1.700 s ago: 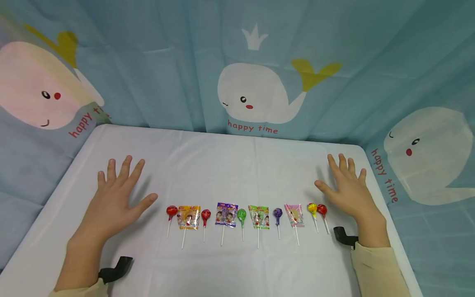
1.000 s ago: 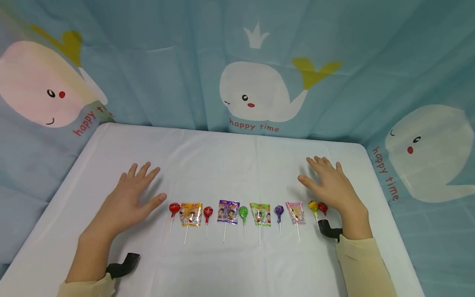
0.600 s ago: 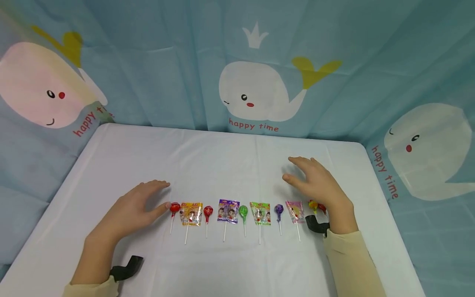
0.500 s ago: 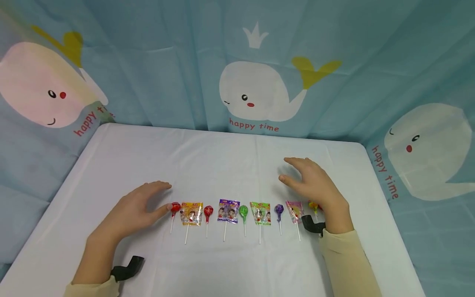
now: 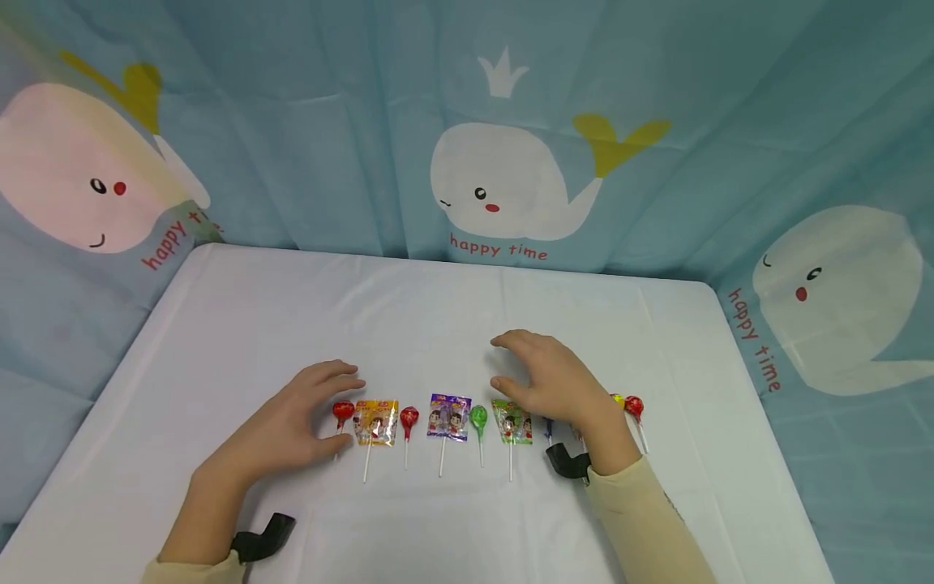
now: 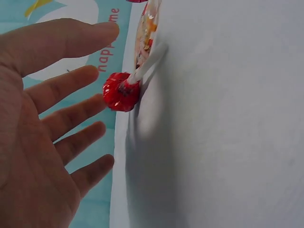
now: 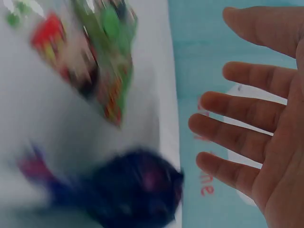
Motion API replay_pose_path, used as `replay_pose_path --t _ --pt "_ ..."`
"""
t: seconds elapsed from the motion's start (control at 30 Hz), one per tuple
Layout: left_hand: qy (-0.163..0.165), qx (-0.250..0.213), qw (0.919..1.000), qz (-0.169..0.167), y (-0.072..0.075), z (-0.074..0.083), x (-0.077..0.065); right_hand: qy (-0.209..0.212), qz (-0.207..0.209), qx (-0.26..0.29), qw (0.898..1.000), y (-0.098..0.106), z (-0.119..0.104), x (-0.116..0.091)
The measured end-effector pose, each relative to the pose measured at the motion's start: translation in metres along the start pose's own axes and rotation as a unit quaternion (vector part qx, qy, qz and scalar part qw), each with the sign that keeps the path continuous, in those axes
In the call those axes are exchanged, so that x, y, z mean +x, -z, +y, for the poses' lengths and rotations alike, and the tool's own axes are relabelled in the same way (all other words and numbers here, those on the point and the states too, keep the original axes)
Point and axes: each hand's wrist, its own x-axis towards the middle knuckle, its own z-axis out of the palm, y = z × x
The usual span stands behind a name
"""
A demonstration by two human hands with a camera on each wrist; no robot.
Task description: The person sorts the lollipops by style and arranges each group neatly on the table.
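A row of lollipops lies across the white table. My left hand (image 5: 288, 426) hovers around the leftmost red lollipop (image 5: 343, 410), fingers spread and slightly bent, holding nothing; the left wrist view has that red lollipop (image 6: 121, 92) just beyond the fingertips. Over the right part of the row hangs my right hand (image 5: 558, 381), thumb apart from the fingers, near the green-packet lollipop (image 5: 513, 422). Beneath it, the purple lollipop (image 5: 549, 430) is partly covered and the pink-packet one almost wholly hidden. In the right wrist view the purple lollipop (image 7: 142, 185) is blurred.
Between the hands lie an orange-packet lollipop (image 5: 376, 422), a second red lollipop (image 5: 409, 418), a purple-packet one (image 5: 448, 418) and a green lollipop (image 5: 478, 417). Right of my wrist are a yellow lollipop (image 5: 619, 400) and another red one (image 5: 634, 405). A whale-print curtain (image 5: 328, 162) surrounds the table (image 5: 438, 324).
My right hand has swept left from the table's right side to above the green packet. The left hand has moved right and its fingers now reach past the leftmost red lollipop. The lollipops stay put.
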Motion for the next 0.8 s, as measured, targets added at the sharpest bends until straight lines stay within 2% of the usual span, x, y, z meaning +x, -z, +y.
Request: replay_pose_path --t 0.23,0.53,0.8 --pt "-0.017 -0.016 0.9997 -0.004 -0.01 0.0 0.0 0.033 -0.026 0.009 0.999 -0.015 -0.019 -0.001" --pt "-0.021 0.001 0.9996 -0.017 -0.018 -0.004 0.002 0.077 -0.064 -0.003 0.995 -0.035 -0.041 -0.001" --pt "-0.029 0.012 0.9995 -0.007 -0.022 -0.004 0.003 0.092 -0.08 -0.05 0.991 -0.045 -0.048 -0.002"
